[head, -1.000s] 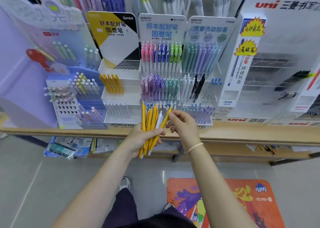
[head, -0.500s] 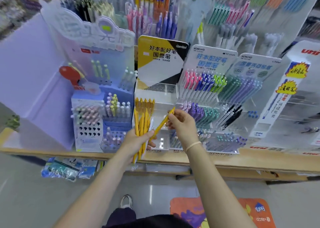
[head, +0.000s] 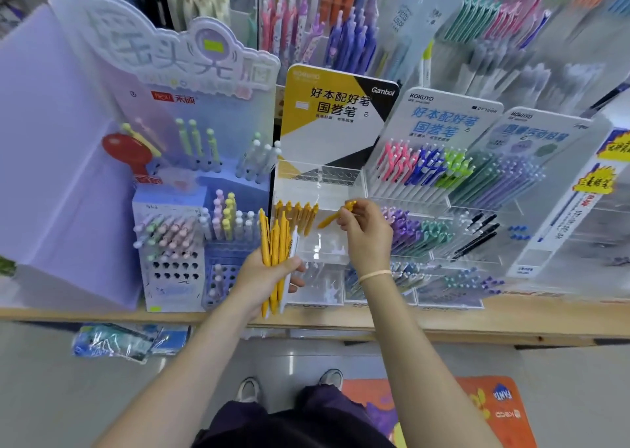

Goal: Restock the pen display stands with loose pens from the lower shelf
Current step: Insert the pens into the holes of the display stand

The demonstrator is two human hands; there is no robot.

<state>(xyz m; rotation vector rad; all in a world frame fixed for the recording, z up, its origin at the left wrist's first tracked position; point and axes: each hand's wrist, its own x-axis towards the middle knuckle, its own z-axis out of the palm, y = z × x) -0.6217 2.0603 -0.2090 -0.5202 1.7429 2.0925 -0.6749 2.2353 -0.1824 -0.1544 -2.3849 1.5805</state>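
Stationery shop aisle, wooden shelf [head: 443,321] running across the frame and carrying crowded pen displays. Big lilac display unit [head: 68,174] is sitting at the left, pastel pens standing in its holed blocks. Beside it a clear acrylic stand with the yellow-black Gambol header card [head: 334,113] is standing, upper tier showing bare holes, middle tier holding a short row of yellow pens [head: 296,214]. Further right two Kokuyo stands [head: 443,174] are showing pink, blue, green and purple pens in tilted rows. Below the shelf, plastic-wrapped packs [head: 116,343] are lying on the lower shelf, and an orange mat [head: 491,410] is lying on the floor near the person's shoes.

Left hand [head: 264,278] is gripping a bundle of yellow pens [head: 274,253] upright, fingers curled round them, one white pen among them, in front of the Gambol stand. Right hand [head: 366,234] is pinching a single yellow pen [head: 335,215] between thumb and fingertips, pen tilted with its tip pointing down-left, just beside the row of yellow pens in the middle tier. Pale band [head: 375,274] is sitting on the right wrist.
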